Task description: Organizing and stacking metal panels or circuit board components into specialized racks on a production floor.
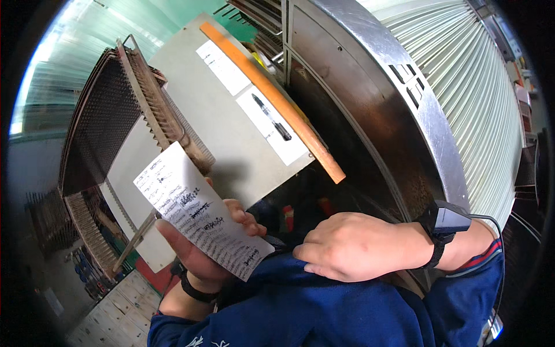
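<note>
My left hand holds a long white paper slip covered in dark handwriting. Its thumb lies along the slip's left edge and its fingers curl behind the right edge. The slip tilts toward me, in front of the navy shirt. My right hand is bent in front of the shirt, back of the hand up, with its fingers curled under. What those fingers hold, if anything, is hidden. A black pen rests on a second paper slip on the pale board, beyond both hands.
An orange wooden strip edges the board, with another slip beside it. Rusty toothed metal racks stand at the left. On the right are a curved metal housing and pleated pale sheets. A cabled black device sits at my right wrist.
</note>
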Tool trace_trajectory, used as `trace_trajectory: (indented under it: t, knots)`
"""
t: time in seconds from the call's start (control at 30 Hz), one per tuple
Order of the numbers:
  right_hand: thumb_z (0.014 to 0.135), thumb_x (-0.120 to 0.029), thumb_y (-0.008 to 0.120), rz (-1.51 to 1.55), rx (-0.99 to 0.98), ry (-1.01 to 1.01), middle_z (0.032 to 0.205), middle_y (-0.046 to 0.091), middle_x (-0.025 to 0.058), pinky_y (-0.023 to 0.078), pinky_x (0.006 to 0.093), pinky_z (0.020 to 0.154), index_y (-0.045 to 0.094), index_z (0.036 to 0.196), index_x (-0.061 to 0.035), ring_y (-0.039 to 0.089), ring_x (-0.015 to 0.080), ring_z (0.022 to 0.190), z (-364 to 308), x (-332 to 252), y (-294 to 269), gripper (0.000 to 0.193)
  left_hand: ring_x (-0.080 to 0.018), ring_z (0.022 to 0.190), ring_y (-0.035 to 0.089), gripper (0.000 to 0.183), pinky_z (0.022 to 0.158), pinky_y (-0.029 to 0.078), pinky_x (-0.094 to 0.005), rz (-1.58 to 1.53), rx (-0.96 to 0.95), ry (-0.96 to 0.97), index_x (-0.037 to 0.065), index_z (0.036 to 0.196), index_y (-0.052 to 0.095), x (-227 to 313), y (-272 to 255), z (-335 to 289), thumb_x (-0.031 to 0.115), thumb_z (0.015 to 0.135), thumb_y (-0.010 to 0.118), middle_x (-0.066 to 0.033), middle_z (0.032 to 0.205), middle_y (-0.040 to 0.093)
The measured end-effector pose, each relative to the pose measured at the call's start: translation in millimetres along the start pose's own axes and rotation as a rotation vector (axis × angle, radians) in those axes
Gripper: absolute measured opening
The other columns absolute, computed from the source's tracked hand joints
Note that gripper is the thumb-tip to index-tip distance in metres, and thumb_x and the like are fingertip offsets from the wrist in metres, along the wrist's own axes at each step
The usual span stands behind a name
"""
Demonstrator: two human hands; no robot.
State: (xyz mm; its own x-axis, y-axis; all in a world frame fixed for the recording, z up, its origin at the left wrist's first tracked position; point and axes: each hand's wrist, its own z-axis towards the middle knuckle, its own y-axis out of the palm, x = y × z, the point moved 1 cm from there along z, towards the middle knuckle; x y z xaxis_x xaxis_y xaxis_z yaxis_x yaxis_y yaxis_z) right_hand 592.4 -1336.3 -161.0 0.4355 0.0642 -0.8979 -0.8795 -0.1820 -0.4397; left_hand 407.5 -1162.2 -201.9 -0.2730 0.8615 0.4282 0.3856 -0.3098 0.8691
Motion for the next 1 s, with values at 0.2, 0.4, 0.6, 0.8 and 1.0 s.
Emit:
trace_trajectory:
  t: [0.2,0.4,0.6,0.8,1.0]
  knots:
    - [0.09,-0.019,0.067,-0.027,-0.043,0.002,0.077,0.062,0.0156,0.055,0.0472,0.07,0.06,0.087,-0.0008,0.066,0.0372,0.077,-1.4,-3.1,0.8,0.02,-0.0316,0.098,0.066,0.104,0.087,0.057,-0.052,-0.014,0.1,-0.029,0.018,0.149,0.039,-1.4,-1.9,-3.1,0.095,0.08,0.041,-0.0159,0.114,0.06]
    - [0.094,-0.019,0.066,-0.041,-0.155,0.022,0.093,0.064,0.0163,0.054,0.0455,0.078,0.062,0.113,0.0007,0.066,0.0361,0.087,-2.5,-8.2,-1.6,0.027,-0.0303,0.098,0.066,0.1,0.087,0.057,-0.0504,-0.022,-0.008,-0.061,0.016,0.149,0.042,-2.0,-1.6,1.9,0.091,0.082,0.046,-0.0157,0.114,0.061]
    - [0.09,-0.019,0.068,-0.06,-0.048,-0.041,0.082,0.062,0.0159,0.054,0.0477,0.074,0.061,0.097,-0.0004,0.066,0.0374,0.08,-1.4,-4.9,0.1,0.021,-0.0308,0.098,0.066,0.099,0.09,0.056,-0.0498,0.04,0.03,-0.06,0.015,0.148,0.045,-3.8,-4.4,3.1,0.089,0.082,0.049,-0.0159,0.116,0.061]
    - [0.091,-0.02,0.067,-0.041,0.043,-0.041,0.079,0.062,0.0133,0.054,0.0469,0.07,0.059,0.126,-0.0004,0.066,0.035,0.075,-1.1,-11.9,-0.2,0.042,-0.0356,0.102,0.064,0.093,0.091,0.056,-0.0553,0.039,-0.084,-0.113,0.014,0.15,0.04,-21.7,8.0,5.6,0.084,0.089,0.046,-0.0207,0.12,0.058]
    - [0.092,-0.018,0.058,-0.363,0.065,-0.023,0.064,0.058,0.0059,0.053,0.04,0.056,0.057,0.14,-0.0114,0.064,0.0263,0.059,-3.5,-14.5,1.9,0.048,-0.0348,0.104,0.066,0.105,0.095,0.054,-0.0481,0.038,-0.073,-0.152,0.01,0.145,0.044,-29.6,36.2,2.5,0.09,0.078,0.054,-0.0194,0.113,0.063]
